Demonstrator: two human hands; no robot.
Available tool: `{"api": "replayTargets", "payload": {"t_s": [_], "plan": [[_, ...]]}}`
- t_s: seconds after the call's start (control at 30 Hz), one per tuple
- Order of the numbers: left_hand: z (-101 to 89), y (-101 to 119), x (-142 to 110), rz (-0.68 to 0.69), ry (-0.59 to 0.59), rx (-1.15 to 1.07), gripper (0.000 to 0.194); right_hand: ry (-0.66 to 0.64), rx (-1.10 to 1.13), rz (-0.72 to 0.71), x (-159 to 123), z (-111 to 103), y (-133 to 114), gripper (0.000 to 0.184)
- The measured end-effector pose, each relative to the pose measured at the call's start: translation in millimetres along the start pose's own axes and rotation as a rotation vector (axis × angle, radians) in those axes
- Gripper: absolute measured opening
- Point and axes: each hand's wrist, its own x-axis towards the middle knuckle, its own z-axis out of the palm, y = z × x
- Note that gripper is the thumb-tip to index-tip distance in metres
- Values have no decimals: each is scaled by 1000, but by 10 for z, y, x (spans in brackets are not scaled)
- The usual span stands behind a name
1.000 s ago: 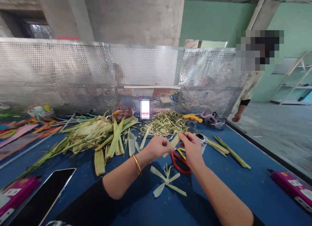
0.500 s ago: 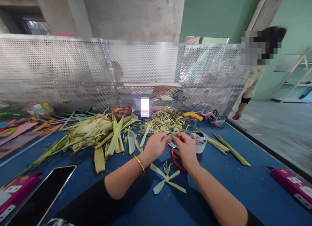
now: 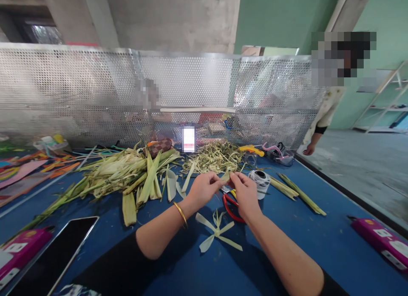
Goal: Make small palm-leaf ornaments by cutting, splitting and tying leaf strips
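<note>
My left hand (image 3: 204,190) and my right hand (image 3: 249,193) pinch a short pale-green husk strip (image 3: 226,176) between them, above the table. Both sets of fingertips are closed on it, and they cover part of the strip. Below my right hand lie red-handled scissors (image 3: 230,204), partly hidden by that hand. A star-like husk piece (image 3: 217,233) with several pale arms rests flat on the blue table, nearer to me than my hands. Just right of my right hand stands a white roll (image 3: 260,186) with dark marks.
A heap of husks (image 3: 117,172) lies to the left, with shredded strips (image 3: 216,157) at the back. Stalks (image 3: 301,194) lie on the right. A phone (image 3: 54,255) and purple power strips (image 3: 379,240) sit near the edges. Behind is a perforated metal screen (image 3: 191,83); a person (image 3: 328,104) stands right.
The husk strip now shows wider between my fingertips, and my right fingers have shifted slightly on it. The view has moved a little; the things on the table lie as before.
</note>
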Motion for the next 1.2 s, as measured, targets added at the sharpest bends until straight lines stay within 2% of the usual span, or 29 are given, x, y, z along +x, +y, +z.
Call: {"api": "replayTargets", "payload": {"t_s": [0.07,0.13,0.27,0.37,0.4,0.5,0.63,0.87,0.9,0.97,1.03,1.07,1.13,1.2], "plan": [[19,4,-9,-102,-63,-155,20,-12,-44,-16,-16,23,2,28],[34,-4,-5,-159,-69,-233,22,-35,-113,-29,-8,28,1,29],[-23,-39,50,-152,39,-196,23,-206,-371,-32,79,-124,-55,30],[-133,-67,106,-213,121,-140,20,-366,-671,-42,105,-336,-114,8],[-169,-76,122,-249,141,-136,19,-386,-774,-41,94,-394,-119,10],[-244,-99,159,-324,177,-153,19,-480,-1117,-25,27,-472,-77,34],[-279,-115,185,-342,182,-183,18,-553,-1245,-30,-4,-430,6,51],[-415,-197,244,-407,193,-276,15,-581,-1076,-20,74,-389,-46,47],[-445,-216,259,-420,196,-293,14,-583,-971,13,70,-374,-55,48],[-503,-252,292,-447,205,-323,14,-573,-608,154,53,-340,-71,49],[-550,-277,322,-472,219,-348,14,-521,-212,308,33,-314,-85,49],[-567,-286,335,-481,227,-359,14,-486,-90,356,25,-309,-93,49],[-586,-293,352,-491,245,-374,14,-441,-37,381,17,-312,-107,49],[-587,-291,356,-490,255,-381,14,-453,-41,385,14,-328,-118,46]]}}
